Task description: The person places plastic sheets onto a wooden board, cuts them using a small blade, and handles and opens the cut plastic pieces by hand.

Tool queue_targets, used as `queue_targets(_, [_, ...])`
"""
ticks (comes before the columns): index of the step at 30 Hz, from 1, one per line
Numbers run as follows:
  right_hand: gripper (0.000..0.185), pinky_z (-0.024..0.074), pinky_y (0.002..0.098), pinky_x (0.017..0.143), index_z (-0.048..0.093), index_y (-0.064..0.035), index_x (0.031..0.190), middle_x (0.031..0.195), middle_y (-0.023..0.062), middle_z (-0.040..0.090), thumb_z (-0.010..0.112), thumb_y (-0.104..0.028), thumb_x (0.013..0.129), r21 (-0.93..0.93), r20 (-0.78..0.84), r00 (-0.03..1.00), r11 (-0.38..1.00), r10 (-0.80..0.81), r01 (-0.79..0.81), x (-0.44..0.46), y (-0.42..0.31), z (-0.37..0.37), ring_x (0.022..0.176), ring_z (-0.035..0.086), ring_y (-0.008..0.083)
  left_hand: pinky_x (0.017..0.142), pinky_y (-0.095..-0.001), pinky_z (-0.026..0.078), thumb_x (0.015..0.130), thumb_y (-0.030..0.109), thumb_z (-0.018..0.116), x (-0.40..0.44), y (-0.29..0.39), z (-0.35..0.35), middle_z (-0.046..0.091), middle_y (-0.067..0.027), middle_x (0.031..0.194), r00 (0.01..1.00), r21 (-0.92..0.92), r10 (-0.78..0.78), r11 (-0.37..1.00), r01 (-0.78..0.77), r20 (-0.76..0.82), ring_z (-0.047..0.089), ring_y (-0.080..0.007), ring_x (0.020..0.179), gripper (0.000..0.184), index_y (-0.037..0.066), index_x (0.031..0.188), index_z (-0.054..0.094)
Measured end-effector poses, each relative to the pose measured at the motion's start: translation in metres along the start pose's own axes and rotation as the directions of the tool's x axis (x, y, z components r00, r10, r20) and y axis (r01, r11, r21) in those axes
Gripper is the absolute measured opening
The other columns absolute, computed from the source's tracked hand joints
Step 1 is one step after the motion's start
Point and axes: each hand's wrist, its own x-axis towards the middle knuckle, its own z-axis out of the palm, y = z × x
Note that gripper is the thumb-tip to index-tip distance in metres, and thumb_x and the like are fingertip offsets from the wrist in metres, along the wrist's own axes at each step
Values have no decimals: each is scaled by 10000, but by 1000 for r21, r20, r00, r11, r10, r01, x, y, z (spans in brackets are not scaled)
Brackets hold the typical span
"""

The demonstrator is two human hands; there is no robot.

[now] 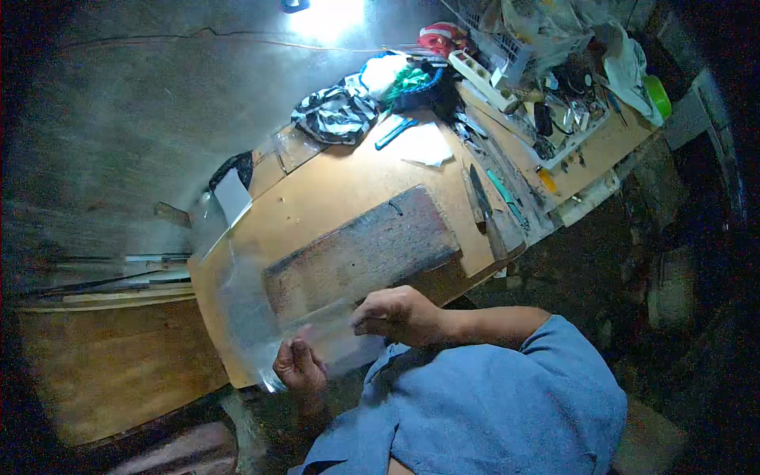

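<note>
Between my hands stretches a see-through piece of plastic film, a sheet or a bag; I cannot tell which. My left hand is closed on its left part, fingers curled. My right hand pinches the film's right side, close to my blue shirt. More clear plastic spreads over the table's left end, beside my left hand. Just beyond both hands lies a worn, dark rectangular board on the tan tabletop.
A knife, a blue cutter and white paper lie farther back. A striped black-and-white bag stands at the far edge. Right of it are a power strip and a cluttered tray. A wooden panel is at left.
</note>
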Motion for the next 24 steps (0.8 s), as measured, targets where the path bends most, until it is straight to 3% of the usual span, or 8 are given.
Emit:
queue_targets(5, [132, 519, 346, 700, 656, -57, 941, 856, 97, 658, 665, -45, 810, -287, -51, 988, 950, -144, 123, 12, -9, -22, 797, 653, 250, 394, -222, 310, 913, 345, 632, 0, -3, -14, 472, 34, 539, 999, -79, 49, 996, -50, -12, 412, -51, 424, 354, -9, 922, 649])
queue_targets(8, [155, 495, 355, 754, 665, -84, 943, 905, 82, 656, 658, -39, 795, -390, -124, 960, 902, -252, 186, 15, -15, -30, 847, 642, 237, 340, -218, 304, 911, 261, 640, 3, -10, -34, 637, -68, 742, 983, -96, 151, 985, -141, 108, 416, -50, 401, 277, -16, 897, 638])
queue_targets(10, [169, 483, 360, 782, 670, -98, 944, 930, 75, 656, 655, -36, 788, -443, -155, 937, 870, -312, 216, 17, -18, -31, 872, 637, 230, 477, -250, 407, 906, 409, 616, 1, -6, -45, 555, -15, 612, 941, 124, -97, 990, 59, 324, 499, -90, 499, 454, -40, 971, 640])
queue_targets(14, [163, 403, 388, 906, 672, -133, 945, 964, 21, 648, 663, -132, 782, -464, 129, 876, 752, -466, 468, 18, -20, -21, 967, 612, 193, 614, -282, 473, 907, 430, 603, -2, -11, -33, 619, -68, 732, 933, -310, -10, 942, 129, 360, 588, -150, 631, 499, -64, 973, 635])
queue_targets(16, [159, 383, 389, 937, 677, -161, 938, 968, 0, 645, 655, -159, 781, -469, 269, 831, 688, -486, 554, 15, -20, -9, 1004, 599, 179, 688, -307, 488, 908, 383, 616, -2, 9, -16, 635, -96, 799, 912, -337, 14, 931, 138, 410, 616, -190, 706, 466, -75, 989, 627])
queue_targets(19, [244, 345, 386, 981, 655, -192, 1028, 1048, -29, 629, 618, -170, 788, -449, 329, 826, 693, -458, 563, 11, -16, -1, 1070, 563, 147, 674, -307, 503, 899, 277, 643, 5, 15, -6, 641, -104, 817, 933, -72, -81, 991, 114, 350, 624, -197, 712, 361, -61, 1025, 624])
queue_targets(21, [240, 368, 408, 968, 649, -179, 1051, 1081, 4, 623, 625, -176, 812, -433, 350, 819, 697, -454, 571, 11, -22, -5, 1095, 560, 198, 554, -322, 507, 885, 269, 644, 6, 11, 3, 615, -96, 730, 963, -115, -123, 981, 154, 242, 607, -200, 653, 339, -21, 1055, 599])
queue_targets(24, [252, 377, 434, 978, 641, -118, 1105, 1157, 87, 596, 609, -163, 859, -365, 178, 922, 848, -343, 385, 10, -64, -18, 1152, 533, 272, 621, -310, 521, 896, 112, 627, 9, 13, -1, 649, -103, 780, 971, -325, -19, 941, 98, 238, 622, -173, 675, 271, -12, 1134, 590])
